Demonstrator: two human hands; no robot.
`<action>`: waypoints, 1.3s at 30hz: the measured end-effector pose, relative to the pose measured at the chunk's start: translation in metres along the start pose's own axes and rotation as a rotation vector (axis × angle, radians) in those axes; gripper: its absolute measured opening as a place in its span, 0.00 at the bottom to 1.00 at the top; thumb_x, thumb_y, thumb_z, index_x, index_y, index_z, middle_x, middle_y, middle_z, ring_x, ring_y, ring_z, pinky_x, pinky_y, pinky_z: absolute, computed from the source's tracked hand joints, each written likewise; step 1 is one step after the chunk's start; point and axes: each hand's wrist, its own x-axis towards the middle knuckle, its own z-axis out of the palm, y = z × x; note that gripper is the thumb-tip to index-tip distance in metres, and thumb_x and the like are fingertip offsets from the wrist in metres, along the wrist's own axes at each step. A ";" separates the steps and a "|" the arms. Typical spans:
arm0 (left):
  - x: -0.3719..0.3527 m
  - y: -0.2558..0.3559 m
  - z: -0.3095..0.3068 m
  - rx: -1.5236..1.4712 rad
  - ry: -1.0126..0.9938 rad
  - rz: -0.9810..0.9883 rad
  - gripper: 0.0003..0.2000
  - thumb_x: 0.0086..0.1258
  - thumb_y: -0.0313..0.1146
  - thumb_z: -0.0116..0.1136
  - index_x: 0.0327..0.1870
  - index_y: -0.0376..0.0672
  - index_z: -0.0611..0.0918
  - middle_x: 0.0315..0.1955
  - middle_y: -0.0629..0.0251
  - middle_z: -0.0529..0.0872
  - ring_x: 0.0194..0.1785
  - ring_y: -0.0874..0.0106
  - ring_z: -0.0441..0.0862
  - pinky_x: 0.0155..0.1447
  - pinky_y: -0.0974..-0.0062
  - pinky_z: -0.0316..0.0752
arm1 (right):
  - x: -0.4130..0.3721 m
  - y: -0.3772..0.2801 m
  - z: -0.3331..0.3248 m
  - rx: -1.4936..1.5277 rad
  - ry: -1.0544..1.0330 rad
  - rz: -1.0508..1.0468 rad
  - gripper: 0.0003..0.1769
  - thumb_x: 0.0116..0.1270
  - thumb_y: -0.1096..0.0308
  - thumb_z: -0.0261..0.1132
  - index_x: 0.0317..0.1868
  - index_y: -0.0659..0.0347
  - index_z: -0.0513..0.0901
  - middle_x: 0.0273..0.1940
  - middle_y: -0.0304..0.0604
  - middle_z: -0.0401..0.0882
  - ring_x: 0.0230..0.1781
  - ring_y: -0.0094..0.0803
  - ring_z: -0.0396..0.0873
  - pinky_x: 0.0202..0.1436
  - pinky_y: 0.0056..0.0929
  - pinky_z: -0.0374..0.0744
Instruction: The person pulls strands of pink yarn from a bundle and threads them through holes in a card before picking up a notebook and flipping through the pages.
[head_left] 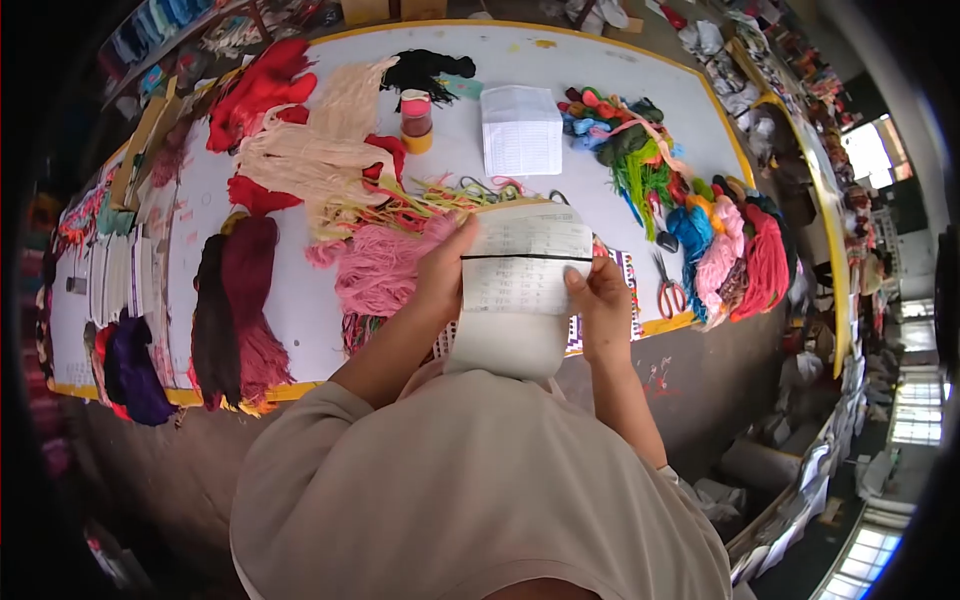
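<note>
Both my hands hold a notepad (525, 285) close to my chest, its pages covered in rows of writing too small to read. A black band crosses the pages. My left hand (445, 270) grips the left edge, and my right hand (604, 305) pinches the right edge with the thumb on the page. Behind my left hand lies a bundle of pink yarn (375, 270). Beyond the notepad are loose yellow-green and red strands (440, 196). To the right of my right hand lie scissors (669, 288) with reddish handles.
The white table (320, 330) with a yellow edge carries cream yarn (300, 155), red yarn (262, 95), maroon yarn (250, 290) and multicoloured skeins (725, 245). A printed sheet (522, 130) lies near a red-and-yellow container (416, 122). Crowded shelves line the right side.
</note>
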 end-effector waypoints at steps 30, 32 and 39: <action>0.030 0.028 -0.034 -0.140 -0.062 -0.020 0.22 0.75 0.47 0.46 0.58 0.38 0.77 0.49 0.52 0.85 0.48 0.60 0.85 0.52 0.61 0.82 | -0.009 0.008 -0.009 -0.090 -0.461 -0.339 0.13 0.55 0.90 0.61 0.34 0.61 0.80 0.41 0.38 0.78 0.47 0.28 0.75 0.54 0.27 0.72; 0.037 0.036 -0.041 -0.090 -0.014 0.012 0.22 0.75 0.46 0.45 0.58 0.37 0.77 0.49 0.52 0.84 0.47 0.59 0.85 0.51 0.61 0.82 | -0.017 -0.010 -0.010 -0.137 -0.547 -0.280 0.15 0.51 0.92 0.57 0.29 0.61 0.81 0.43 0.41 0.78 0.49 0.31 0.75 0.54 0.29 0.72; 0.035 0.048 -0.032 -0.151 -0.018 0.035 0.21 0.75 0.45 0.47 0.55 0.36 0.78 0.45 0.53 0.86 0.45 0.60 0.86 0.48 0.64 0.83 | -0.007 0.010 -0.013 0.280 -0.263 -0.083 0.13 0.72 0.67 0.57 0.54 0.60 0.75 0.58 0.43 0.74 0.58 0.34 0.72 0.62 0.32 0.68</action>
